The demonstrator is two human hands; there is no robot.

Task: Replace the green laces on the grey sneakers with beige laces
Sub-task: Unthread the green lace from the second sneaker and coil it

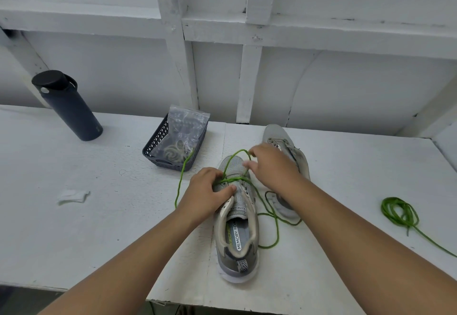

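White-painted tabletop (pixel 99 215) against a white panelled wall. Far left: dark bottle (pixel 66 105), upright, lid on. Small scrap of pale paper (pixel 73 197) lies nearer the front edge. Left of centre: dark mesh basket (pixel 155 145) holding a clear zip bag (pixel 188 126) with coiled beige laces (pixel 173 153) inside.

Centre: near grey sneaker (pixel 237 228), heel toward the person, toe away; beige collar, "MEMORY FOAM" insole visible. Left hand (pixel 207 193) rests on the sneaker's left side at the eyelets, fingers curled over the upper, thumb pressed on the tongue. Green lace (pixel 268 212) crosses the lowest eyelets only; one end trails left toward the basket, the other loops loosely on the tabletop to the sneaker's right. Right hand (pixel 272 166) sits above the toe, fingertips pinching a raised loop of this lace.

Second grey sneaker (pixel 289 146) lies behind the right hand, partly hidden by it. Far right: removed green lace (pixel 398 212), loosely coiled, tail running to the frame edge.
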